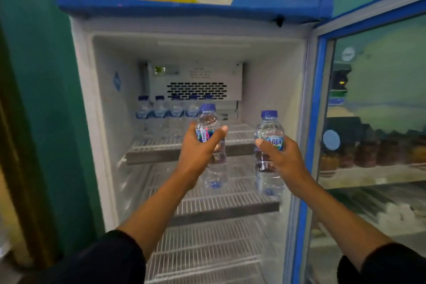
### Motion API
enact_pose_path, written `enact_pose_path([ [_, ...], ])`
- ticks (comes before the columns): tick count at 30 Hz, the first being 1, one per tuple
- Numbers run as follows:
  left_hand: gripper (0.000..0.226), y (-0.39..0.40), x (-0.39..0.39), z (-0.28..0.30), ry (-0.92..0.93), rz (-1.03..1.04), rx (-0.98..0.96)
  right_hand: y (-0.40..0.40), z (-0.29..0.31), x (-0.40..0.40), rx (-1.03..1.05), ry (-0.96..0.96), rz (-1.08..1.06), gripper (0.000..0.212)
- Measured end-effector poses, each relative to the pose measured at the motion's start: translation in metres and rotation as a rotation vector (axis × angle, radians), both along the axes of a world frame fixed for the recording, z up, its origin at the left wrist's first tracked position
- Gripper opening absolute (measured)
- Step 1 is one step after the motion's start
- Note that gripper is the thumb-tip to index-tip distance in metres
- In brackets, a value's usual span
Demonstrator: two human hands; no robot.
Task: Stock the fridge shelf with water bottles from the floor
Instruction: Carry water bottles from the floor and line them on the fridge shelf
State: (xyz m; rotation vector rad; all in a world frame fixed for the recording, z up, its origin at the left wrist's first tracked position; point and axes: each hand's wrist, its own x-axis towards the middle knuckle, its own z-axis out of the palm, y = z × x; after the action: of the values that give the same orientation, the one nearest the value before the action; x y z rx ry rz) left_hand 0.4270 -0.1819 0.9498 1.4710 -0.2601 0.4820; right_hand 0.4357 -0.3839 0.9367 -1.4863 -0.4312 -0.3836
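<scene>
Blue-capped water bottles fill both hands in front of the open display fridge (92,122). The left hand (198,147) has its fingers (221,130) wrapped around the labelled middle of one upright bottle (211,145), thumb across the front. The right hand (282,157) is closed the same way on a second upright bottle (268,152) (its label reads AQUA), thumb lying over the front of the label. Both bottles are held in the air ahead of the top wire shelf (239,136), apart from each other. At the back left of that shelf stands a row of matching bottles (170,110), side by side below the vent panel (196,90). Lower wire shelves (221,203) show beneath. The glass door (368,122) is swung open at the right. Dark sleeves (108,258) cover both forearms near the bottom edge.
</scene>
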Motion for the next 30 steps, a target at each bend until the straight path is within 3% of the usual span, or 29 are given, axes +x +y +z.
enact_pose_path([
  [5, 0.052, -0.004, 0.061, 0.023, -0.021, 0.028, 0.131, -0.002, 0.029, 0.060, -0.084, -0.072, -0.081, 0.060],
  [7, 0.047, -0.004, 0.089, 0.033, -0.054, 0.044, 0.254, 0.003, 0.036, 0.087, -0.133, -0.105, -0.125, 0.048],
  [11, 0.058, -0.002, 0.142, 0.052, -0.094, 0.057, 0.400, 0.011, 0.046, 0.133, -0.162, -0.178, -0.188, 0.021],
  [18, 0.064, 0.002, 0.223, 0.050, -0.110, -0.052, 0.358, 0.020, 0.048, 0.214, -0.084, -0.169, -0.250, 0.022],
  [23, 0.059, 0.001, 0.259, 0.026, -0.085, -0.119, 0.341, 0.017, 0.041, 0.269, -0.253, -0.042, -0.210, 0.032],
  [30, 0.056, 0.003, 0.271, 0.009, 0.009, -0.141, 0.297, 0.013, 0.019, 0.301, -0.306, -0.045, -0.077, 0.038],
])
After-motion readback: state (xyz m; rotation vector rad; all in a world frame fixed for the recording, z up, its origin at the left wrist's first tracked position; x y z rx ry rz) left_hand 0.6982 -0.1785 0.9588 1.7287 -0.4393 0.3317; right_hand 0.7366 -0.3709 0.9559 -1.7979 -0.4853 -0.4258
